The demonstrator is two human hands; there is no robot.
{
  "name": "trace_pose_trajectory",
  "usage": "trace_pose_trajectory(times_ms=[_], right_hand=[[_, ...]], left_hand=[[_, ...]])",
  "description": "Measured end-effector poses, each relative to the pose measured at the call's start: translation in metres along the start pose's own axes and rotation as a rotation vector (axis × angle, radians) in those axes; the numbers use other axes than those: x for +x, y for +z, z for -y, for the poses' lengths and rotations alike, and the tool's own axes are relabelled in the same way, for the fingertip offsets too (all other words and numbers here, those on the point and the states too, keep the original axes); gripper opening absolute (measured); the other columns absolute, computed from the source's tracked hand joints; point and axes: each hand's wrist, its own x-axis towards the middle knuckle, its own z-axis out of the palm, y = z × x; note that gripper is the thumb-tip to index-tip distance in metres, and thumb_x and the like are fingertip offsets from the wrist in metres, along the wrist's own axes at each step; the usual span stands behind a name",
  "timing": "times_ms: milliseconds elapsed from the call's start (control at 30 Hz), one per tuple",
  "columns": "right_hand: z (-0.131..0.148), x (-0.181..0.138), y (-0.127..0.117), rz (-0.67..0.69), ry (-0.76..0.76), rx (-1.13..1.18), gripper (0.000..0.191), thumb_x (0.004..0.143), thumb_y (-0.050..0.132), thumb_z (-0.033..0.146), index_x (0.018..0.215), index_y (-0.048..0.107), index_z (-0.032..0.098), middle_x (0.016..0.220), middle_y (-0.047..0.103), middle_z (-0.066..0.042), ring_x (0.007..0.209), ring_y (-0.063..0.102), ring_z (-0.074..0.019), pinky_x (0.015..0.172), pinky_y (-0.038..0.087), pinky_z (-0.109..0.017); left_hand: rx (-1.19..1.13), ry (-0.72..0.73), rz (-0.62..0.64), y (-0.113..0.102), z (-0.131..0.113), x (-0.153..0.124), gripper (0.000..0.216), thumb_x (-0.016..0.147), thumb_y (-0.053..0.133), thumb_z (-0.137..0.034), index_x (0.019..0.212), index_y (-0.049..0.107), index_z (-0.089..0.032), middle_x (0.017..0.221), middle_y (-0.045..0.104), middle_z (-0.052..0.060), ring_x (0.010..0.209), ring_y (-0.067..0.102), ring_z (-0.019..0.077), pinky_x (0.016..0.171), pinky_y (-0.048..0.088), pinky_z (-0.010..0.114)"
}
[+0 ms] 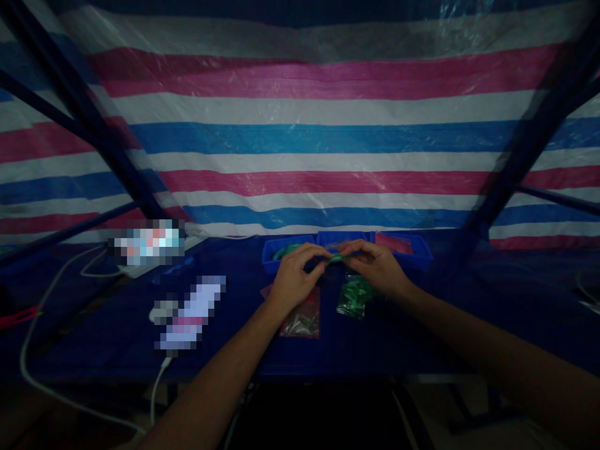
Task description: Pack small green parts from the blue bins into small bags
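Observation:
My left hand (300,272) and my right hand (377,265) meet in front of the blue bins, thumbs and fingertips pinched together. Stretched between them is a small green plastic bag (337,257), seen nearly edge-on, so any contents cannot be made out. Below my right hand, shiny green plastic packets (355,297) lie on the table. Partly under my left hand and wrist is a clear bag with a reddish edge (302,319), lying flat.
A left blue bin (272,265) holds green bags; a middle bin (340,237) and a right bin (424,253) with red bags adjoin it. Left on the blue table (262,362) are a blurred-out phone (192,315), a power strip (135,270) and a white cable (157,387). Striped sheeting (328,137) hangs behind.

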Motion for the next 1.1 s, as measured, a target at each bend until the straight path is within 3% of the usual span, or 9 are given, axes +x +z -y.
trace_pose_trajectory(times_ms=[133,233,367,567,767,867,967,1100], right_hand=[[-0.003,0.002,-0.006,-0.022,-0.065,-0.103,0.01,0.084,0.072,0.026,0.093,0.078,0.026,0.134,0.062,-0.007,0.122,0.062,-0.0238,0.101,0.053,-0.04],[-0.005,0.002,-0.008,-0.039,-0.027,-0.147,0.015,0.084,0.067,0.023,0.093,0.079,0.027,0.125,0.066,-0.005,0.118,0.063,-0.0236,0.098,0.053,-0.04],[-0.003,0.001,-0.004,-0.047,0.034,-0.048,0.017,0.085,0.065,0.026,0.095,0.078,0.027,0.109,0.07,-0.003,0.098,0.067,-0.0213,0.086,0.059,-0.038],[0.004,-0.002,0.0,-0.049,-0.008,-0.036,0.024,0.09,0.061,0.028,0.103,0.08,0.031,0.119,0.067,-0.005,0.095,0.068,-0.022,0.081,0.063,-0.041],[0.012,-0.005,0.003,0.109,-0.129,-0.09,0.02,0.093,0.062,0.027,0.096,0.081,0.031,0.119,0.071,-0.004,0.117,0.064,-0.0248,0.105,0.052,-0.047],[0.014,-0.006,0.005,0.152,-0.097,-0.027,0.019,0.094,0.062,0.029,0.095,0.08,0.03,0.115,0.073,-0.004,0.111,0.067,-0.0231,0.1,0.054,-0.044],[0.011,-0.004,0.003,0.099,-0.066,-0.006,0.017,0.093,0.062,0.029,0.094,0.08,0.029,0.114,0.071,-0.005,0.104,0.067,-0.0221,0.088,0.057,-0.039],[0.006,-0.002,-0.002,0.017,-0.133,-0.174,0.019,0.091,0.062,0.024,0.093,0.081,0.029,0.119,0.066,-0.006,0.114,0.063,-0.0229,0.095,0.053,-0.04]], left_hand=[[-0.005,0.036,-0.03,-0.003,0.0,0.0,0.02,0.095,0.064,-0.014,0.106,0.076,-0.026,0.125,0.066,0.007,0.118,0.063,0.0224,0.103,0.053,0.048],[-0.012,0.045,-0.041,-0.003,0.004,-0.001,0.025,0.095,0.063,-0.013,0.108,0.078,-0.028,0.138,0.06,0.007,0.122,0.061,0.0233,0.104,0.053,0.05],[-0.015,0.026,0.008,-0.001,0.009,-0.001,0.024,0.096,0.063,-0.015,0.11,0.077,-0.029,0.133,0.064,0.007,0.118,0.064,0.0231,0.102,0.054,0.05],[0.034,0.002,0.045,0.004,0.006,-0.002,0.019,0.1,0.061,-0.022,0.114,0.073,-0.024,0.127,0.066,0.009,0.121,0.063,0.0242,0.105,0.052,0.051],[0.016,-0.007,0.104,0.003,0.001,-0.004,0.03,0.093,0.072,-0.034,0.122,0.071,-0.025,0.145,0.057,0.01,0.131,0.057,0.0275,0.107,0.053,0.052],[0.037,0.016,0.124,0.002,0.004,-0.002,0.023,0.098,0.066,-0.028,0.119,0.073,-0.027,0.139,0.063,0.008,0.129,0.06,0.0263,0.109,0.05,0.054],[0.046,-0.003,0.088,0.002,0.006,-0.001,0.023,0.101,0.061,-0.025,0.118,0.074,-0.026,0.128,0.069,0.008,0.12,0.065,0.0244,0.103,0.053,0.049],[0.019,-0.079,0.016,0.002,0.005,-0.001,0.025,0.1,0.063,-0.03,0.122,0.073,-0.026,0.111,0.073,0.007,0.1,0.069,0.0219,0.089,0.057,0.041]])
